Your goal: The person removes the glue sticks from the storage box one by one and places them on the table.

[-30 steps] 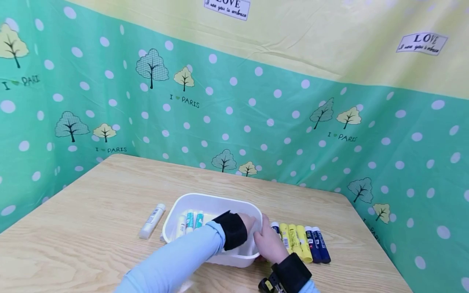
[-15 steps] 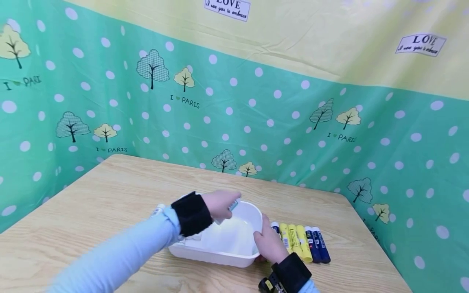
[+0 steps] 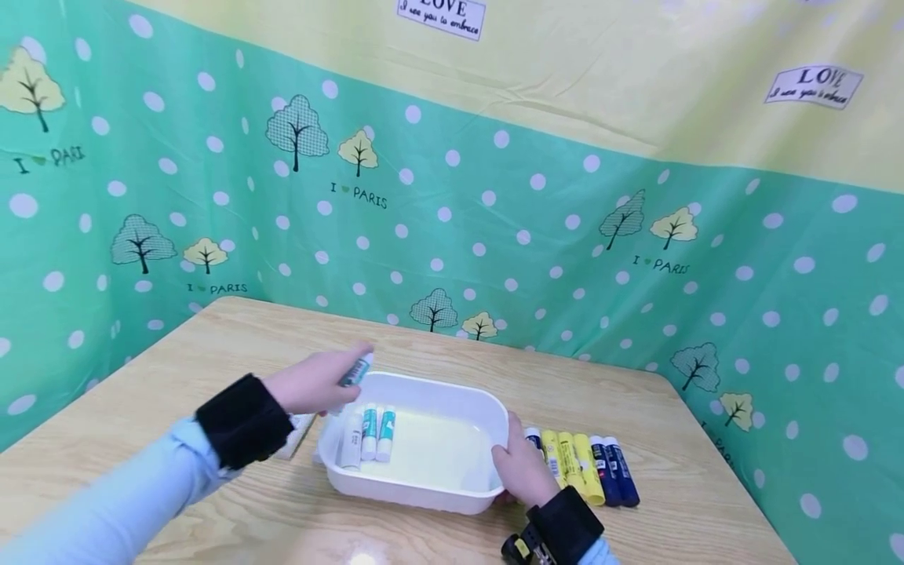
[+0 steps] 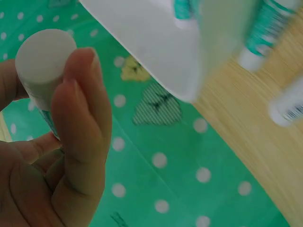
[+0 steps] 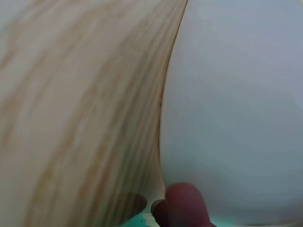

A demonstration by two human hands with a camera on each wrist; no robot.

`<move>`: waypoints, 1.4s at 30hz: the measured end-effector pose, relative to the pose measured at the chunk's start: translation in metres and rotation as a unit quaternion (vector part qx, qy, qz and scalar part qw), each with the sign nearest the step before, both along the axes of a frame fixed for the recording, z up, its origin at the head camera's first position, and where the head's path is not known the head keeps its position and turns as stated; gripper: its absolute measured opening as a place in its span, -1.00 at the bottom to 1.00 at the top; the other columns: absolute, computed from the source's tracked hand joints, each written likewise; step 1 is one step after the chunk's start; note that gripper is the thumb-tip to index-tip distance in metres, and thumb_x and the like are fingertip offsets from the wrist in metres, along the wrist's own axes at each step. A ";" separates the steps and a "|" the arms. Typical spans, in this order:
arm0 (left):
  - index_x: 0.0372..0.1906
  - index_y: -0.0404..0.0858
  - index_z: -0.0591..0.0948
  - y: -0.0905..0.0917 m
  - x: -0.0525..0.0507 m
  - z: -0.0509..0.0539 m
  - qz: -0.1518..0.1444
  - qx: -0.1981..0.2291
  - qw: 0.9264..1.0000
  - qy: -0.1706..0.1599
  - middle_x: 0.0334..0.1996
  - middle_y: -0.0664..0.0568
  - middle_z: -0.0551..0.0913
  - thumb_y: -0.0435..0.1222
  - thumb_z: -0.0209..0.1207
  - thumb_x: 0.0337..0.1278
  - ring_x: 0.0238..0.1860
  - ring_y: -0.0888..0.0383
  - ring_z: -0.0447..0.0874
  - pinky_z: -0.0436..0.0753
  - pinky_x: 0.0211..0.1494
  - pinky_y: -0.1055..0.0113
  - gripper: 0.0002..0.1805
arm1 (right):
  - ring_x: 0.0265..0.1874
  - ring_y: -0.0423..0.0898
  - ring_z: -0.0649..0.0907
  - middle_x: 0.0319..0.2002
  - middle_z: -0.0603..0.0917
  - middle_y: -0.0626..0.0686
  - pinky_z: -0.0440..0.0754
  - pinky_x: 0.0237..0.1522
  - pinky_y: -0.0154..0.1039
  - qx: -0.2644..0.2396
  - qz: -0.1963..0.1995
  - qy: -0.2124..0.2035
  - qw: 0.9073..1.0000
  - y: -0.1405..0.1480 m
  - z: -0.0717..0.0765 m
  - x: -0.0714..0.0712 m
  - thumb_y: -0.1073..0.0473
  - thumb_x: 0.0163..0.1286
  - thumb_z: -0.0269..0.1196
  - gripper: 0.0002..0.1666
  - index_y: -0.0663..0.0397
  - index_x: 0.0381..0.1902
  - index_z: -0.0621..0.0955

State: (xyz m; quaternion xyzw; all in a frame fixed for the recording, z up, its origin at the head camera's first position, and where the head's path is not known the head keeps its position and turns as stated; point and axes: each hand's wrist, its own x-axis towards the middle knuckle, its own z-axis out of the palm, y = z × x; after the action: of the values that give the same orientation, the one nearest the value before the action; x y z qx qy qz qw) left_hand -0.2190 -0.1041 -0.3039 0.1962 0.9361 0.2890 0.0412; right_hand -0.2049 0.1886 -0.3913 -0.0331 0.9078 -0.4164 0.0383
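My left hand (image 3: 314, 382) holds a teal-and-white glue stick (image 3: 358, 369) above the left end of a white plastic basin (image 3: 438, 499). Up close, the left wrist view shows the white end of that glue stick (image 4: 46, 53) between thumb and fingers. My right hand (image 3: 524, 469) grips the basin's right rim, with part of its fingers hidden. Inside the basin, at its left, lie a white glue stick (image 3: 351, 444) and two teal-and-white glue sticks (image 3: 385, 435). On the wood outside the basin, the left wrist view has another teal glue stick (image 4: 270, 29) and a whitish stick (image 4: 289, 106).
Right of the basin, a row of yellow glue sticks (image 3: 569, 463) and navy glue sticks (image 3: 621, 473) lies on the wooden table (image 3: 678, 439). A whitish stick (image 3: 297, 436) lies left of the basin, partly behind my left hand. A green patterned curtain (image 3: 494, 227) hangs behind the table.
My left hand has come up from inside the basin with the glue stick and swung left to the basin's left end. The right hand stays at the right rim.
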 end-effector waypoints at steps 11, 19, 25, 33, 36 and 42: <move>0.19 -0.34 0.08 -0.076 0.002 -0.033 0.052 0.012 0.999 0.007 -0.61 -0.03 0.39 -0.37 0.03 0.00 -0.72 0.18 0.36 0.42 -0.67 0.35 -0.39 | -0.81 -0.09 0.48 -0.22 0.51 0.34 0.43 -0.79 -0.26 0.000 -0.002 -0.004 1.000 -0.001 0.001 0.001 0.26 0.24 -0.17 -0.29 0.08 0.31 -0.14; 0.17 -0.40 0.15 -0.090 -0.009 -0.059 0.066 -0.002 0.998 0.003 -0.66 0.01 0.37 -0.38 0.04 -0.03 -0.78 0.21 0.33 0.40 -0.72 0.39 -0.40 | -0.82 -0.09 0.47 -0.33 0.55 0.27 0.42 -0.79 -0.28 0.002 -0.011 -0.009 1.000 0.001 0.000 0.001 0.25 0.23 -0.17 -0.28 0.09 0.31 -0.15; 0.17 -0.40 0.17 -0.085 -0.014 -0.071 0.083 -0.014 0.996 -0.022 -0.59 -0.03 0.41 -0.37 0.04 -0.04 -0.79 0.22 0.32 0.40 -0.73 0.40 -0.40 | -0.81 -0.09 0.48 -0.35 0.55 0.26 0.43 -0.79 -0.27 0.000 -0.008 -0.009 1.000 0.000 0.000 0.000 0.25 0.23 -0.17 -0.29 0.08 0.31 -0.14; 0.14 -0.43 0.22 -0.085 -0.020 -0.078 0.103 -0.046 0.993 -0.016 -0.30 -0.34 0.46 -0.36 0.04 -0.05 -0.80 0.22 0.34 0.39 -0.76 0.42 -0.43 | -0.80 -0.07 0.47 -0.21 0.52 0.28 0.42 -0.76 -0.25 0.001 -0.019 -0.018 1.000 -0.002 0.002 -0.002 0.24 0.24 -0.18 -0.29 0.04 0.32 -0.14; 0.13 -0.42 0.23 -0.084 -0.021 -0.081 0.110 -0.059 0.992 -0.023 -0.26 -0.38 0.44 -0.36 0.03 -0.06 -0.77 0.20 0.38 0.39 -0.75 0.42 -0.44 | -0.81 -0.07 0.46 -0.24 0.53 0.27 0.41 -0.78 -0.26 0.002 -0.018 -0.011 1.000 -0.002 0.001 -0.001 0.25 0.23 -0.17 -0.29 0.06 0.31 -0.13; 0.08 -0.45 0.27 -0.082 -0.023 -0.083 0.099 -0.082 0.992 -0.005 -0.26 -0.39 0.47 -0.35 0.07 -0.10 -0.59 0.11 0.48 0.45 -0.65 0.35 -0.45 | -0.84 -0.09 0.46 -0.40 0.56 0.22 0.39 -0.81 -0.29 0.005 -0.008 -0.002 1.000 0.000 0.000 0.000 0.26 0.23 -0.17 -0.29 0.08 0.31 -0.14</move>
State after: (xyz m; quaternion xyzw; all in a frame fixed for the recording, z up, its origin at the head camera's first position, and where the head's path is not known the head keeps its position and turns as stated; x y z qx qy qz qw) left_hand -0.2422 -0.1862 -0.3869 0.0972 0.9712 0.2148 0.0335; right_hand -0.2052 0.1884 -0.3909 -0.0253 0.9099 -0.4123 0.0370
